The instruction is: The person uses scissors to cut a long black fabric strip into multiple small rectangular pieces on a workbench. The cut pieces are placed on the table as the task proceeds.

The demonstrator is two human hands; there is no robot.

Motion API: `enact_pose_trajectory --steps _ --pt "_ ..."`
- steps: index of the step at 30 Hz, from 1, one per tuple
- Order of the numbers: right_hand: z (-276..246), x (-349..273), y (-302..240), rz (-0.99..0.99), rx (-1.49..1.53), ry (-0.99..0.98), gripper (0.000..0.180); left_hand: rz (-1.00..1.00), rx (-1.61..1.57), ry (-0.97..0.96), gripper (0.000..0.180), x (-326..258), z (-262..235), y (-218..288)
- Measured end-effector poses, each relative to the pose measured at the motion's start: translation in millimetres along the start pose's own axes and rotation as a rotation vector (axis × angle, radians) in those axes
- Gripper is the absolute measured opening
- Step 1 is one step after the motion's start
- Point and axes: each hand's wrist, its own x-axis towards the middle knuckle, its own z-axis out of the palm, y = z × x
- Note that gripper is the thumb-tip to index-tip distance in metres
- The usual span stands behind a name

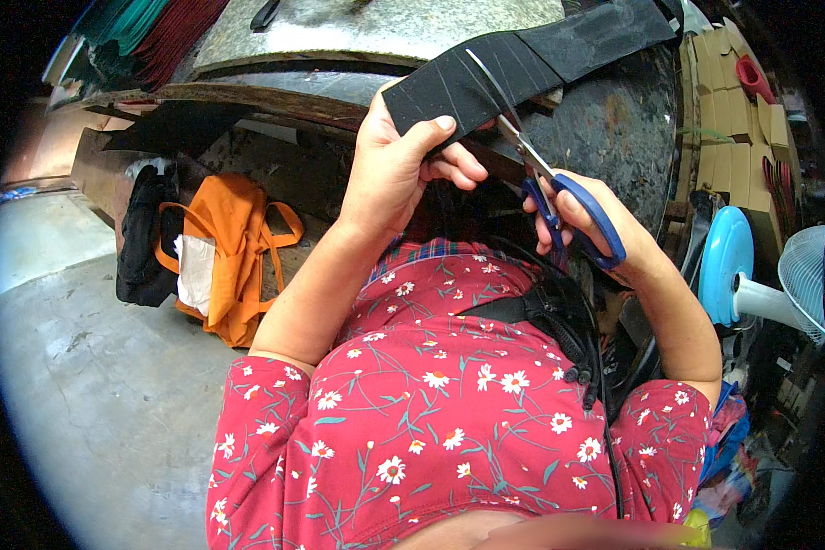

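My left hand (385, 160) pinches a long black strip of flat material (449, 82) near its near end, with the thumb on top and the fingers curled below. Thin pale lines cross the strip, and its far part reaches up to the right over the bench. In my right hand (605, 197) is a pair of scissors with blue handles (617, 247), fingers through the loops. One blade lies across the top face of the strip, pointing up and left. Whether the other blade is under the strip, I cannot tell.
A worn workbench (614, 137) with a pale speckled slab (357, 32) spans the far side. Red and green strands (147, 41) hang at far left. An orange bag (238, 247) and a black bag (142, 234) lie left. A blue-and-white fan (729, 266) and stacked cardboard pieces (729, 119) stand right.
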Motion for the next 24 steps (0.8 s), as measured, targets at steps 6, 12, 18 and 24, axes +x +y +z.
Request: enact_pose_trajectory --steps 6,12,18,24 --pt "-3.0 1.0 2.2 0.001 0.027 -0.028 0.069 -0.017 -0.068 -0.021 0.033 1.2 -1.2 0.8" --pt "-4.6 0.3 5.1 -0.054 0.131 -0.076 0.058 -0.100 -0.165 -0.030 0.031 1.6 0.4 2.4" --pt "-2.3 -2.3 5.6 -0.084 0.059 -0.039 0.048 -0.068 -0.134 0.045 0.032 1.3 1.7 0.9" --pt "-1.7 -1.7 0.9 -0.032 -0.011 0.008 0.063 -0.002 -0.088 0.036 0.036 -1.5 4.8 2.4"
